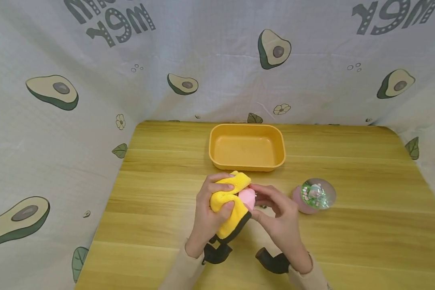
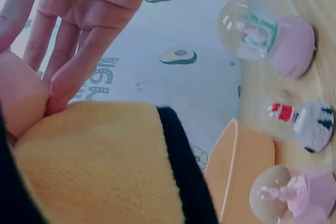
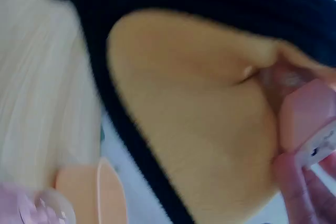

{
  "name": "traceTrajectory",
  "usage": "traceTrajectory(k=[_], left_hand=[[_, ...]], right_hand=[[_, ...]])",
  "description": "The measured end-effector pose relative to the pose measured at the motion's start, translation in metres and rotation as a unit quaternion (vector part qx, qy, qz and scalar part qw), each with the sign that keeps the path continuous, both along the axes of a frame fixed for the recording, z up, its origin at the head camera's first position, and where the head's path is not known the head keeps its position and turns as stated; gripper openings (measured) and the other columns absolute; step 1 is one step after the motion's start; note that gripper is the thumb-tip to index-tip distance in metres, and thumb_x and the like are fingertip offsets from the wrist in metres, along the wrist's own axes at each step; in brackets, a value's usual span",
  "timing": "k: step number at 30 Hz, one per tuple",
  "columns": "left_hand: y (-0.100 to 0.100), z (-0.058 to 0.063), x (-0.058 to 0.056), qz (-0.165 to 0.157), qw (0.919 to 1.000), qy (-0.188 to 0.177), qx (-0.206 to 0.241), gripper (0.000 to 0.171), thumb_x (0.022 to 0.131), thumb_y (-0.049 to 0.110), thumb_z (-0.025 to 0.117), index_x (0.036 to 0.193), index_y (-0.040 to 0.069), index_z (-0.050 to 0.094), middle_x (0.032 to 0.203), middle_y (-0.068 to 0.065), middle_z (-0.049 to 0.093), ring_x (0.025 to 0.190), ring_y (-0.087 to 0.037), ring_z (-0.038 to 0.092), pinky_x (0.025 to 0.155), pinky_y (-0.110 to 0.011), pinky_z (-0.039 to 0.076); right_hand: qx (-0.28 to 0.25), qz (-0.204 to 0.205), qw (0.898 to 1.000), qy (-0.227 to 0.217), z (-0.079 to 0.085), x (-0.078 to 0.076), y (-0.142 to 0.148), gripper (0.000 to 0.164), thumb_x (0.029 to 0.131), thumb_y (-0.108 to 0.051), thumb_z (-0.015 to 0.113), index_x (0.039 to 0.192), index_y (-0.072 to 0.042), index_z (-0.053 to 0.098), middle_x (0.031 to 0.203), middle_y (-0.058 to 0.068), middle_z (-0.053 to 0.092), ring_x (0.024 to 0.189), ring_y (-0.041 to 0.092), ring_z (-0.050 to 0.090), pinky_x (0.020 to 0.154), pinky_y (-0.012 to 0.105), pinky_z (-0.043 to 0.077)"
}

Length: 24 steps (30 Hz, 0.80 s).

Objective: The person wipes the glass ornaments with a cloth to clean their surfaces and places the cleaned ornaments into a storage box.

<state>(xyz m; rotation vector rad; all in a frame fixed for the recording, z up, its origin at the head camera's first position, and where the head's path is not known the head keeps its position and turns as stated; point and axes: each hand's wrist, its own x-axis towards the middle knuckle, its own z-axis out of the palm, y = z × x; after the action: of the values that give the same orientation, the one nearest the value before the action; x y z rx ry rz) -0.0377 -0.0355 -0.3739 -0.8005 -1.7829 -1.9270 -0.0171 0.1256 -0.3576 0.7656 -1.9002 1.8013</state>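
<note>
My left hand (image 1: 215, 203) grips a yellow cloth (image 1: 235, 215) with a black border, folded round a small snow globe (image 3: 307, 114). The globe's pink faceted base (image 1: 247, 198) pokes out of the cloth toward the right, while its glass part is mostly covered. With thumb and fingertips, my right hand (image 1: 280, 213) pinches this base at its edge. Both hands are raised over the near middle of the table, in front of the tray. In the right wrist view, the base's pale underside with a small dark spot shows near the fingers.
An orange-yellow plastic tray (image 1: 247, 166) stands behind the hands. Right of them is a snow globe with a lilac base (image 1: 304, 203). The left wrist view also shows a Santa snow globe (image 2: 315, 124) and one with a pink figure (image 2: 315, 198). A patterned curtain (image 1: 221, 48) hangs behind the table.
</note>
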Motion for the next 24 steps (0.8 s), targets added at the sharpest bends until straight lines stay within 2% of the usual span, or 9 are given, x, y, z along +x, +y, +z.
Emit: traceTrajectory(k=[3,6,8,12,16,19,22,24], left_hand=[[-0.001,0.001,0.0,-0.002,0.9994,-0.025,0.021,0.026,0.084,0.025,0.055,0.098,0.003,0.052,0.112,-0.017,0.05,0.102,-0.033,0.051,0.076,-0.038,0.049],[-0.002,0.001,0.0,-0.01,0.9979,-0.052,0.037,0.026,0.084,0.023,0.054,0.098,0.002,0.051,0.114,-0.017,0.049,0.102,-0.033,0.05,0.074,-0.037,0.049],[-0.003,0.001,0.001,-0.017,0.9969,-0.065,0.042,0.025,0.084,0.022,0.053,0.099,0.001,0.051,0.114,-0.016,0.048,0.101,-0.033,0.05,0.074,-0.037,0.05],[-0.003,0.002,0.002,-0.034,0.9961,-0.068,0.046,0.025,0.085,0.022,0.052,0.099,0.001,0.051,0.113,-0.017,0.048,0.102,-0.034,0.049,0.074,-0.037,0.05],[-0.003,0.002,0.0,-0.037,0.9978,-0.043,0.034,0.025,0.085,0.023,0.051,0.097,0.001,0.051,0.111,-0.018,0.049,0.102,-0.033,0.049,0.075,-0.038,0.049],[-0.004,0.001,-0.001,-0.04,0.9987,-0.018,0.024,0.025,0.086,0.024,0.051,0.096,0.002,0.051,0.109,-0.019,0.049,0.102,-0.033,0.049,0.076,-0.039,0.048],[-0.005,0.0,-0.003,-0.046,0.9988,-0.001,0.015,0.023,0.085,0.024,0.051,0.096,0.003,0.051,0.109,-0.018,0.05,0.101,-0.033,0.05,0.076,-0.039,0.048],[-0.005,-0.001,-0.003,-0.048,0.9988,0.002,0.01,0.022,0.085,0.023,0.05,0.095,0.004,0.051,0.108,-0.018,0.05,0.101,-0.033,0.05,0.075,-0.039,0.048]], right_hand=[[0.055,-0.028,0.995,0.084,0.006,-0.003,-0.005,0.04,0.079,-0.015,0.068,0.106,0.013,0.056,0.104,0.023,0.057,0.094,0.019,0.056,0.078,0.021,0.047],[0.093,-0.059,0.98,0.169,0.01,-0.006,-0.008,0.036,0.083,-0.021,0.064,0.102,0.009,0.058,0.104,0.028,0.054,0.097,0.025,0.053,0.081,0.02,0.044],[0.097,-0.067,0.972,0.202,0.01,-0.008,-0.008,0.034,0.083,-0.021,0.064,0.098,0.008,0.06,0.101,0.028,0.055,0.095,0.027,0.053,0.082,0.021,0.043],[0.076,-0.066,0.966,0.24,0.007,-0.013,-0.007,0.034,0.079,-0.019,0.067,0.094,0.011,0.062,0.093,0.026,0.059,0.089,0.028,0.056,0.08,0.022,0.045],[0.067,-0.061,0.967,0.239,0.006,-0.014,-0.005,0.037,0.075,-0.019,0.07,0.092,0.012,0.062,0.09,0.024,0.061,0.087,0.025,0.059,0.076,0.02,0.046],[0.055,-0.042,0.975,0.213,0.007,-0.012,-0.004,0.04,0.073,-0.018,0.072,0.094,0.014,0.061,0.091,0.022,0.062,0.086,0.023,0.06,0.076,0.02,0.047],[0.038,-0.019,0.988,0.149,0.008,-0.008,-0.003,0.044,0.071,-0.018,0.073,0.097,0.015,0.059,0.092,0.02,0.062,0.084,0.019,0.059,0.076,0.021,0.047],[0.025,-0.008,0.995,0.093,0.002,-0.006,-0.001,0.047,0.07,-0.017,0.073,0.1,0.016,0.058,0.092,0.017,0.062,0.083,0.016,0.059,0.076,0.022,0.048]])
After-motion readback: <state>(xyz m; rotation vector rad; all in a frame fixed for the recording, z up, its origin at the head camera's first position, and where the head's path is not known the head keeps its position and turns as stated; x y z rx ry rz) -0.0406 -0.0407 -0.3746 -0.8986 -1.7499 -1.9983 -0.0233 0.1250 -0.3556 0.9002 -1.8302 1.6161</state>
